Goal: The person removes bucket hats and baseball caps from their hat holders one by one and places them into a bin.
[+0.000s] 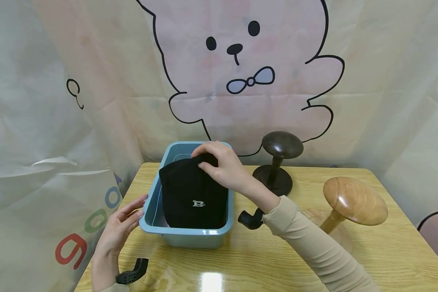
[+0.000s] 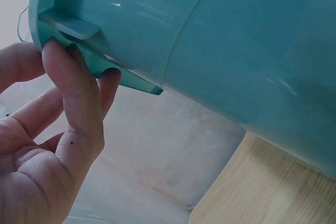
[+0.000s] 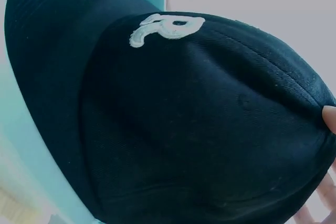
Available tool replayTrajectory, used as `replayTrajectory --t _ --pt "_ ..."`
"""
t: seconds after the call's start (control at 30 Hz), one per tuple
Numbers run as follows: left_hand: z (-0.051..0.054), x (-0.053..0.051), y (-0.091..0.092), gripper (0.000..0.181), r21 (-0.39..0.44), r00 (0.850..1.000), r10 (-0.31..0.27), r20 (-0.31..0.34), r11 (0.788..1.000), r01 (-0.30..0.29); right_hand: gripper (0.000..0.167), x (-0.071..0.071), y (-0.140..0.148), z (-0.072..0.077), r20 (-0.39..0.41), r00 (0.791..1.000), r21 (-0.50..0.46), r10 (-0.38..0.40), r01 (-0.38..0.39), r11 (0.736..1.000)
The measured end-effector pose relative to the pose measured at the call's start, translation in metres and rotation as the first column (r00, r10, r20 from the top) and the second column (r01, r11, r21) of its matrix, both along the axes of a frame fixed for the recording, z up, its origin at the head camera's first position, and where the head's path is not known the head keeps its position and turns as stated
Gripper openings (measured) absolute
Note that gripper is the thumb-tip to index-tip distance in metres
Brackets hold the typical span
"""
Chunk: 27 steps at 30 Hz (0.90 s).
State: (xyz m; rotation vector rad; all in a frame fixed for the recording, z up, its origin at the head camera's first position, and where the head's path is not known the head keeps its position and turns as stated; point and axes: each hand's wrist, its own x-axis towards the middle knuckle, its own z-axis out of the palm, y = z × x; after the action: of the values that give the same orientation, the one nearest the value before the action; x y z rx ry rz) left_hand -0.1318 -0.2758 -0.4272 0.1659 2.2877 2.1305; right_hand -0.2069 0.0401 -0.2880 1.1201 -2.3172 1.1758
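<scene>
A black baseball cap (image 1: 195, 198) with a small white letter on its front stands tilted inside a light blue plastic bin (image 1: 186, 231). My right hand (image 1: 222, 164) pinches the top of the crown between thumb and fingers. Up close in the right wrist view, the cap (image 3: 184, 108) fills most of the picture, its fabric gathered at the fingertips (image 3: 329, 116). My left hand (image 1: 118, 227) holds the bin's near left rim. The left wrist view shows its bent fingers (image 2: 73, 87) against the underside of the rim (image 2: 37, 19).
A dark round-topped hat stand (image 1: 282, 145) is behind my right forearm. The light wooden stand (image 1: 354, 200), with a similar rounded top, is on the right of the wooden table (image 1: 270, 259). A printed curtain (image 1: 106, 48) hangs behind the table.
</scene>
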Motion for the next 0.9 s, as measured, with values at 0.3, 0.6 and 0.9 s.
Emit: replayTrajectory --t 0.3,0.6,0.9 --pt "0.0 -0.001 0.002 0.047 -0.004 1.0 -0.001 0.002 1.0 0.001 0.02 -0.006 0.0 -0.011 -0.225 0.955 0.036 -0.194 0.207 0.978" --pt "0.0 -0.001 0.002 0.047 -0.007 1.0 -0.003 -0.007 1.0 0.002 0.025 -0.006 0.0 -0.018 -0.229 0.938 0.061 -0.26 0.281 0.958" --pt "0.0 0.0 0.001 0.046 -0.004 1.0 0.002 -0.006 1.0 -0.002 0.054 -0.001 -0.002 -0.023 -0.154 0.972 0.255 -0.176 0.212 0.943"
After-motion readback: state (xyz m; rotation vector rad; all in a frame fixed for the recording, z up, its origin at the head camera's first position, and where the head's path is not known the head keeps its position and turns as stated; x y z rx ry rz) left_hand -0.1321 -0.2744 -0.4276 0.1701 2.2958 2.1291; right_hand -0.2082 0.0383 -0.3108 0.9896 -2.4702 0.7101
